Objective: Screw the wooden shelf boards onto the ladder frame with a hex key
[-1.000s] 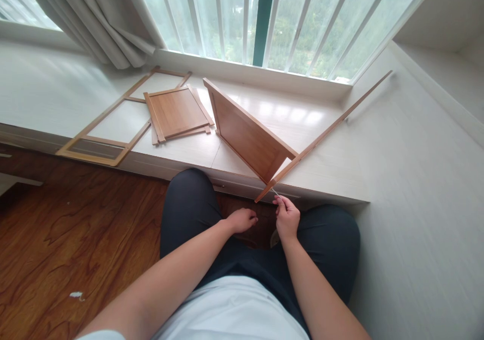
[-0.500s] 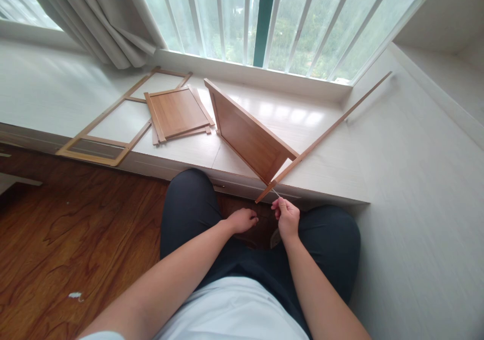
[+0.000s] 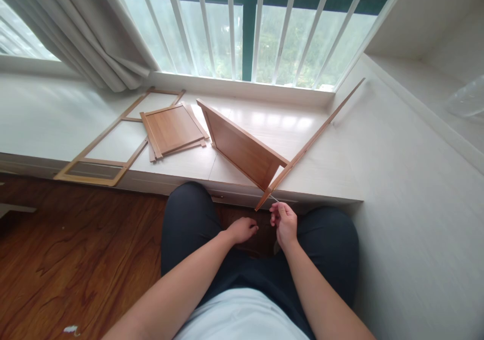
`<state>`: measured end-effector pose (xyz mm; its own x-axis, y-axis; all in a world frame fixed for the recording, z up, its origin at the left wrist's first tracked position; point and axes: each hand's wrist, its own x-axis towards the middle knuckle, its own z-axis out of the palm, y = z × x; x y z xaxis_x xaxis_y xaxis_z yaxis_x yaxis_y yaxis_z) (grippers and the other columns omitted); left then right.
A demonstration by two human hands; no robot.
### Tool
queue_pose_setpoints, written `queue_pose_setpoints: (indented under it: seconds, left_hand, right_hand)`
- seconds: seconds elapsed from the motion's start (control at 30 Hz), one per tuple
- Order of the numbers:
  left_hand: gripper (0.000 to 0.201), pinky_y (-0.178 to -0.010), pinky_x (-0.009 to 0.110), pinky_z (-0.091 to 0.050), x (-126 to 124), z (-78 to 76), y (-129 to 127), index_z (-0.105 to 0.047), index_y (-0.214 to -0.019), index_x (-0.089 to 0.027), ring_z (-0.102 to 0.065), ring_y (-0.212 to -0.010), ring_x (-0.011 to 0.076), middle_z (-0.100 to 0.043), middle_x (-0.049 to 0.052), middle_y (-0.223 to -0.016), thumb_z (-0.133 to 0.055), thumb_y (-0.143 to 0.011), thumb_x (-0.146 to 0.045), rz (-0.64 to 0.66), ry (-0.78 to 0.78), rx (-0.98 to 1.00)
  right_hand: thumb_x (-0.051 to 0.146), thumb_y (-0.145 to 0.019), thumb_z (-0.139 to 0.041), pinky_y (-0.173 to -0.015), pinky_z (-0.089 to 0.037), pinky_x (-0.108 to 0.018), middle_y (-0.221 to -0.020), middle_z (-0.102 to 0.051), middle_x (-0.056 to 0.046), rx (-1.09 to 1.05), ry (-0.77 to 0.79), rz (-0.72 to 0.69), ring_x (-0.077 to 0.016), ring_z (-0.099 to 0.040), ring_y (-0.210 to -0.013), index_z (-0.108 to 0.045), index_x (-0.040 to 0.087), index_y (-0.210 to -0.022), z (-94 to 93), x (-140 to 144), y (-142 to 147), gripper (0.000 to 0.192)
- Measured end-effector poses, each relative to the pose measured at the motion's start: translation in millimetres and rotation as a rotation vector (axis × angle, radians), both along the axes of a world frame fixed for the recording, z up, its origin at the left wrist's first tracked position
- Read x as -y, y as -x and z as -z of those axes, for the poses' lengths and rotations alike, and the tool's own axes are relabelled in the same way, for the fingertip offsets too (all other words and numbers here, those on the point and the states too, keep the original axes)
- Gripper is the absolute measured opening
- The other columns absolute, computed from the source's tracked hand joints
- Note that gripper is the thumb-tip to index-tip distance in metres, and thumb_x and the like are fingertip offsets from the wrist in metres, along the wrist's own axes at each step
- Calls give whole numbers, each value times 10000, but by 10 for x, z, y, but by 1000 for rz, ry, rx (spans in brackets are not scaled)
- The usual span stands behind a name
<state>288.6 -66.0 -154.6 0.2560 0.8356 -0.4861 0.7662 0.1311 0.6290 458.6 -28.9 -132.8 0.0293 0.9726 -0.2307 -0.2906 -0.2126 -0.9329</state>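
My right hand [image 3: 284, 222] pinches a thin metal tool [image 3: 274, 199] whose tip meets the near end of a long wooden rail [image 3: 310, 144]. That rail is joined to a tilted wooden panel [image 3: 242, 148] standing on edge on the white window bench [image 3: 325, 174]. My left hand [image 3: 244, 228] is loosely curled between my knees, just left of the right hand; whether it holds anything is hidden.
A flat wooden frame [image 3: 102, 151] and a small wooden panel [image 3: 172, 128] lie on the bench at left. A grey curtain [image 3: 94, 38] hangs at the back left, before a barred window [image 3: 249, 27]. White wall panels rise on the right. Wood floor lies below.
The view tipped up a little, so everything sits lower in the frame. My hands hold almost the same places; the right one edged slightly left.
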Motion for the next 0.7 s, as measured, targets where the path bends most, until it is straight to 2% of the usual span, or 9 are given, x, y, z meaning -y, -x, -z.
queue_pose_setpoints:
  seconds: [0.1,0.23,0.33,0.43,0.53,0.63,0.7]
  left_hand:
    - [281,-747,280,-454,-3,-1,2,-724,-831,-199,-680,-839,210,-748,64,-862,-499,-912,-347,4,0,13]
    - [303,-734,276,-442,-6,-31,3,-729,-844,-186,-665,-815,202,-741,64,-846,-482,-916,-345,7,2,27]
    - [328,-722,276,-434,-1,-75,13,-737,-858,-176,-650,-787,197,-734,64,-822,-458,-924,-335,9,6,29]
    - [343,-693,275,-423,6,-113,22,-741,-869,-174,-632,-750,191,-721,57,-787,-447,-929,-339,14,13,27]
    - [334,-678,273,-417,9,-128,20,-742,-872,-176,-621,-734,185,-709,47,-762,-453,-924,-335,26,19,25]
    - [325,-668,270,-413,12,-131,18,-734,-857,-177,-620,-729,180,-697,41,-749,-454,-922,-329,32,22,25]
    - [325,-670,267,-414,16,-136,23,-726,-848,-178,-623,-733,175,-695,39,-756,-446,-926,-324,30,17,30]
  right_hand:
    - [563,-786,-706,-381,-345,-214,-732,-636,-7,-130,53,31,-92,-464,-463,-618,193,-869,3,20,60,389]
    - [590,-786,-678,-397,-353,-230,-726,-619,-1,-175,79,85,-103,-465,-465,-566,205,-825,-70,38,53,403]
    - [582,-842,-639,-423,-352,-233,-728,-611,1,-57,-5,199,-111,-460,-496,-599,200,-840,-206,-95,-162,383]
    - [572,-931,-534,-571,-444,-293,-818,-665,-55,508,-236,299,-162,-533,-628,-701,178,-973,-392,-427,-567,430]
    - [487,-980,-471,-806,-444,-371,-901,-710,-124,1131,-430,196,-243,-587,-849,-747,149,-944,-548,-847,-975,438]
    - [372,-993,-469,-801,-401,-378,-998,-711,-141,1556,-359,76,-273,-571,-936,-766,158,-977,-608,-1181,-1204,366]
    - [347,-979,-505,-767,-387,-367,-1021,-703,-133,1674,-268,20,-276,-570,-949,-772,176,-968,-598,-1324,-1253,318]
